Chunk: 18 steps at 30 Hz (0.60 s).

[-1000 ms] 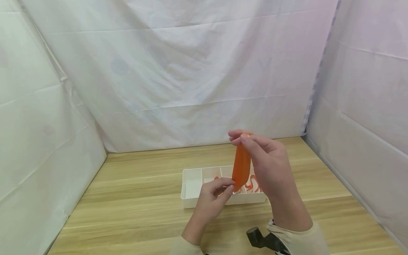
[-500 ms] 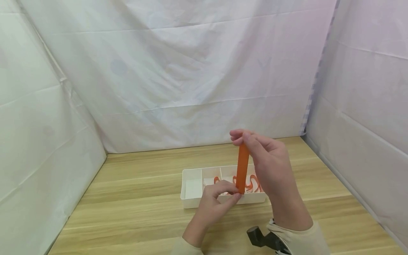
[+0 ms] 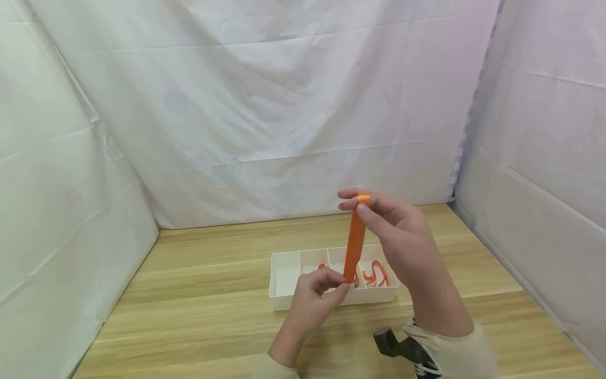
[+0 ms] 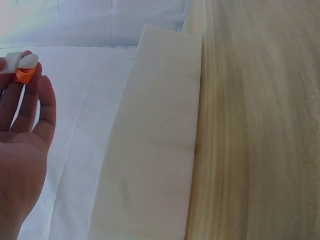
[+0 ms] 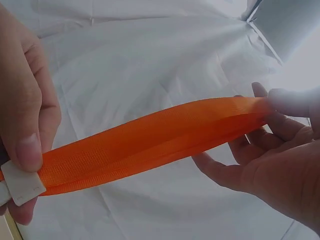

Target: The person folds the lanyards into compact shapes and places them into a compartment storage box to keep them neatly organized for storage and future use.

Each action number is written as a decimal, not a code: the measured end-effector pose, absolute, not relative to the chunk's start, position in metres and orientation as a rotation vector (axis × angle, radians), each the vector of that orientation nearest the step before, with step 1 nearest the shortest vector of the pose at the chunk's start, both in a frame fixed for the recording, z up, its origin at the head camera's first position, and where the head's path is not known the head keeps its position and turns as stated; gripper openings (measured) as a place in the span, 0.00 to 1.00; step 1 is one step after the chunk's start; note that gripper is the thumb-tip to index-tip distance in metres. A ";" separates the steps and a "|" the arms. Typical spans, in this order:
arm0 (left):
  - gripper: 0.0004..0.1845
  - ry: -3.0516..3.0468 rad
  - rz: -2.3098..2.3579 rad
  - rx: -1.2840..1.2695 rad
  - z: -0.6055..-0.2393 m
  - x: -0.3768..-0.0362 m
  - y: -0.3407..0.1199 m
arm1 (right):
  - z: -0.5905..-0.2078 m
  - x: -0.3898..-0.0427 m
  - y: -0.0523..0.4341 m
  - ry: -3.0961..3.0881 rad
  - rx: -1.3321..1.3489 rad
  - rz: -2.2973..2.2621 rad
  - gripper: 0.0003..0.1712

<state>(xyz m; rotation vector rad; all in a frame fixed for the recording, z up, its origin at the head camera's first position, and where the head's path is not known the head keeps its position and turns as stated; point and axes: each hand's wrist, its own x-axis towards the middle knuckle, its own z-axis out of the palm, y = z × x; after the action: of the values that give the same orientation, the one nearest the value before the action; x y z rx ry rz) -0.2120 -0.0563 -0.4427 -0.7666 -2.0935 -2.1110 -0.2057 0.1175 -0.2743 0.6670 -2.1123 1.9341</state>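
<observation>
Right hand [image 3: 395, 231] pinches strap [image 3: 355, 239] top, left hand [image 3: 314, 297] pinches bottom end; strap held taut, upright above tray [image 3: 284, 302] on worktop [image 3: 199, 316], more orange straps in tray.

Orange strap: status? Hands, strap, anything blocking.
Right hand pinches orange strap at top; left hand pinches bottom end. Strap taut, upright above white tray. Nothing blocking.

Our right hand [image 3: 395, 226] is raised above the white plastic divided tray [image 3: 284, 295], thumb and fingers pinched; our left hand [image 3: 314, 295] pinches lower, just over its front wall.
</observation>
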 end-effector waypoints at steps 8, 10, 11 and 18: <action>0.07 -2.210 -2.243 -0.555 -0.436 -0.214 -0.058 | -0.271 -0.213 0.114 -2.208 0.616 1.885 0.16; 0.07 -2.207 -2.270 -0.528 -0.435 -0.214 -0.059 | -0.270 -0.214 0.113 -2.219 0.611 1.895 0.16; 0.07 -2.206 -2.284 -0.512 -0.434 -0.214 -0.059 | -0.270 -0.214 0.113 -2.222 0.609 1.897 0.16; 0.15 -2.212 -2.315 -0.459 -0.433 -0.216 -0.059 | -0.265 -0.215 0.109 -2.163 0.618 1.939 0.16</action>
<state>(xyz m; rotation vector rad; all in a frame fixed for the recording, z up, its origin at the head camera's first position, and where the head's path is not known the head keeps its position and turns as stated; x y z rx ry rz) -0.2155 -0.0593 -0.4333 -0.4590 -2.2115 -2.3150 -0.2151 0.1093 -0.2650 0.6183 -2.1626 1.9392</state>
